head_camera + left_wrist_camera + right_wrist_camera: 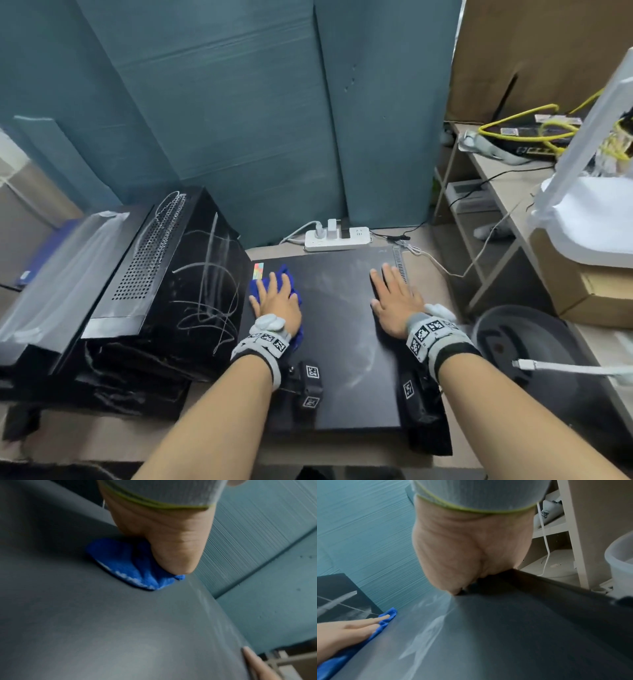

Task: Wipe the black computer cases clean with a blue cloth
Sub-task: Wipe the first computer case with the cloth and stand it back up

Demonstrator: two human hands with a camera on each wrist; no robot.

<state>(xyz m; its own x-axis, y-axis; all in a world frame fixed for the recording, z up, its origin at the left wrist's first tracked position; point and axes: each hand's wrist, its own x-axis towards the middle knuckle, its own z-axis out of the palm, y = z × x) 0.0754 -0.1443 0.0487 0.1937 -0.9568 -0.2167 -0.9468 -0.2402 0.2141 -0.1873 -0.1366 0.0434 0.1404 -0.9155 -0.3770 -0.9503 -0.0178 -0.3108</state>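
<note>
A black computer case (339, 329) lies flat in front of me, its top panel smeared with pale dust marks. My left hand (275, 298) lies flat with spread fingers on a crumpled blue cloth (287, 277) near the panel's far left corner. The cloth (130, 566) shows under the palm in the left wrist view, and the cloth (385, 623) shows again in the right wrist view. My right hand (394, 301) presses flat and bare on the panel's right side, near a vent strip (399, 263). A second black case (178, 287), scrawled with white streaks, stands to the left.
A white power strip (337, 238) with plugs lies just beyond the case against teal panels. A shelf unit (493, 212) with yellow cables stands at the right, with a cardboard box (582, 287) and a dark round bucket (527, 359) near my right wrist.
</note>
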